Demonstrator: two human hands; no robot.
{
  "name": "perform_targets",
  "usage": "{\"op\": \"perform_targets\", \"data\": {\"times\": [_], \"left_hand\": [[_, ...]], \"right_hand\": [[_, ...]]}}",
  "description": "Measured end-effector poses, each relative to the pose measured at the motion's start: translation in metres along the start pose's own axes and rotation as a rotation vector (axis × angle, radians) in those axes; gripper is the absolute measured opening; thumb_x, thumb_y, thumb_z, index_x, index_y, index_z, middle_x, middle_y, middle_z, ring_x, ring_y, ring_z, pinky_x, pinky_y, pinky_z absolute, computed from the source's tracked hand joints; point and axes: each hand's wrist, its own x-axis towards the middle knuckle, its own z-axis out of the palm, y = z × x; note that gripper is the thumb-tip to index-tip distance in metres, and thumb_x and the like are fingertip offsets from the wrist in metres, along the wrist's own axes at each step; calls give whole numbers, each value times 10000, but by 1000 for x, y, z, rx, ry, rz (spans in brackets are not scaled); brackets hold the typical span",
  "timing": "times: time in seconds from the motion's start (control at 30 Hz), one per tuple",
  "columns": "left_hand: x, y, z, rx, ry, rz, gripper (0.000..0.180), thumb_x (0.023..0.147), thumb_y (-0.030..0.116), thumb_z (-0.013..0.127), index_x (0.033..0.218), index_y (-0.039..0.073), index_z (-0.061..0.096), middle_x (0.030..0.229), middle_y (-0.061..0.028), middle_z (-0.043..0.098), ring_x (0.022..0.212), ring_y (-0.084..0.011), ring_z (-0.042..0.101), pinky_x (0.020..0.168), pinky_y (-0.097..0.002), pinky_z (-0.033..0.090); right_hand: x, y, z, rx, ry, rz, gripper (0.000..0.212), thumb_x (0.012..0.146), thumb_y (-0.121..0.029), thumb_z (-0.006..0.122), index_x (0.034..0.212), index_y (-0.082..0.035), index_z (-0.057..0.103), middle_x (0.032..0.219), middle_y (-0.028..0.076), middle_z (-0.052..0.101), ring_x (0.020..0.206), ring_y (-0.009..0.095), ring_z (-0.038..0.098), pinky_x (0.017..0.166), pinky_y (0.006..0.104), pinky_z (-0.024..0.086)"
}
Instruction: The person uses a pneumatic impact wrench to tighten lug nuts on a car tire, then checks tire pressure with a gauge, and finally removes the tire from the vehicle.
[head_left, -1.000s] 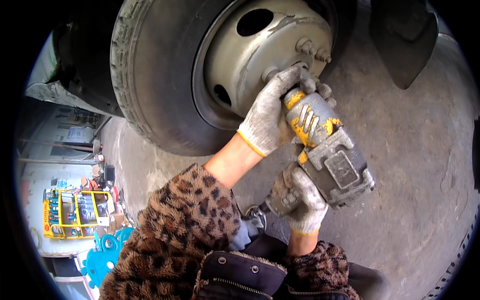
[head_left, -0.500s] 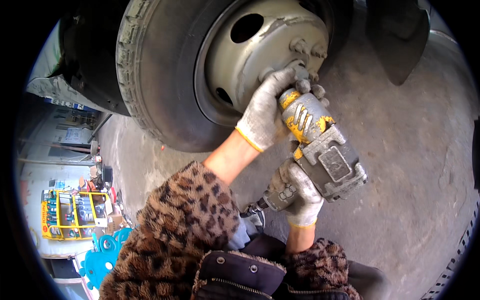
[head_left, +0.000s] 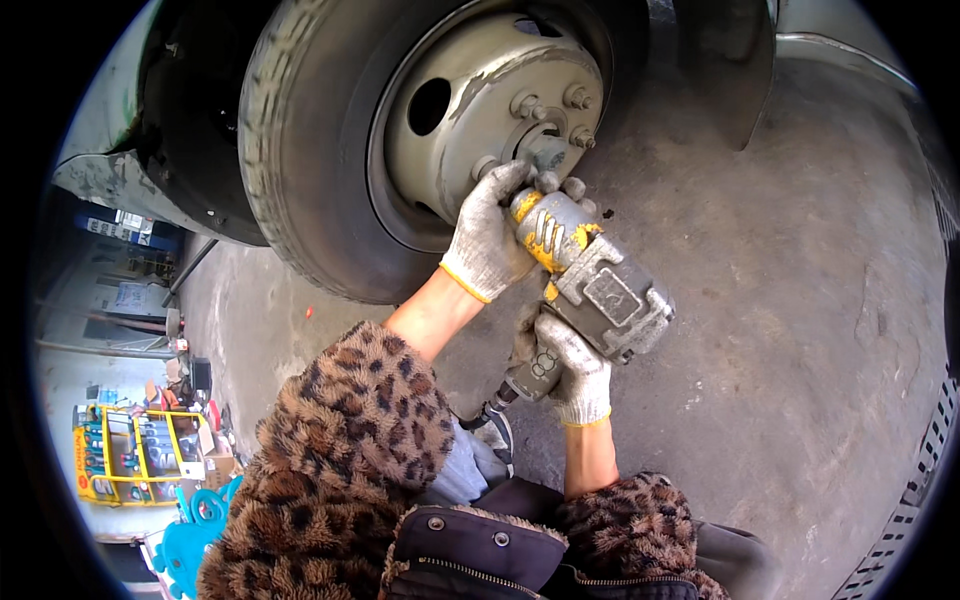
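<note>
Both my gloved hands are on a worn grey and yellow impact wrench [head_left: 606, 290]. My left hand [head_left: 490, 228] wraps round its front end, close to the wheel hub. The fingers of my right hand [head_left: 575, 368] are closed round the handle, with an air hose joined at its lower end. The wrench's nose points up at a beige steel wheel [head_left: 455, 130] inside a black tyre [head_left: 318, 150]. Studs with nuts [head_left: 578, 97] ring the hub. My left hand partly hides the wrench's tip and the lower nut, so I cannot tell whether they touch.
Vehicle bodywork [head_left: 120, 185] overhangs at the left, and a dark mud flap [head_left: 715, 70] hangs right of the tyre. Concrete floor [head_left: 780, 300] spreads around. A yellow rack [head_left: 140, 455] with bottles and a teal object [head_left: 195, 545] stand at the lower left. A slotted grate [head_left: 905, 510] edges the right.
My hands and the wrench have shifted left in view, as has the wheel. More of the hub and its studs shows now. Both hands keep their grip.
</note>
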Motion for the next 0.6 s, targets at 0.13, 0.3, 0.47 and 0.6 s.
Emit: {"op": "perform_targets", "data": {"times": [0.13, 0.3, 0.47, 0.6], "left_hand": [[-7, -15, -5, 46, -64, -37, 238, 940, 230, 570, 852, 40, 684, 861, -79, 678, 1050, -349, 625, 987, -568, 494], [14, -13, 7, 116, -229, -103, 289, 978, 331, 571, 982, 64, 683, 1074, -169, 641, 1059, -383, 623, 992, -571, 495], [17, 2, 14, 67, -115, -78, 306, 999, 344, 552, 975, 62, 669, 1032, -181, 628, 1077, -360, 615, 1007, -582, 490], [17, -3, 13, 76, -26, -61, 336, 1012, 374, 527, 966, 66, 651, 978, -143, 650, 1048, -339, 627, 978, -581, 503]], "right_hand": [[-9, 10, -22, -57, 31, -58, 408, 827, -147, 738, 1185, -13, 595, 885, 89, 664, 693, 180, 629, 610, 304, 515], [-3, -5, -28, -113, 24, -86, 318, 861, -184, 694, 1083, 19, 590, 828, 101, 620, 654, 183, 594, 602, 325, 506], [-1, -20, 12, -82, 53, -103, 294, 858, -180, 693, 1059, 8, 590, 843, 98, 616, 660, 181, 587, 596, 322, 498], [-6, -23, 6, -4, 54, -35, 330, 838, -155, 707, 1106, -1, 594, 886, 92, 623, 669, 181, 598, 620, 316, 520]]}}
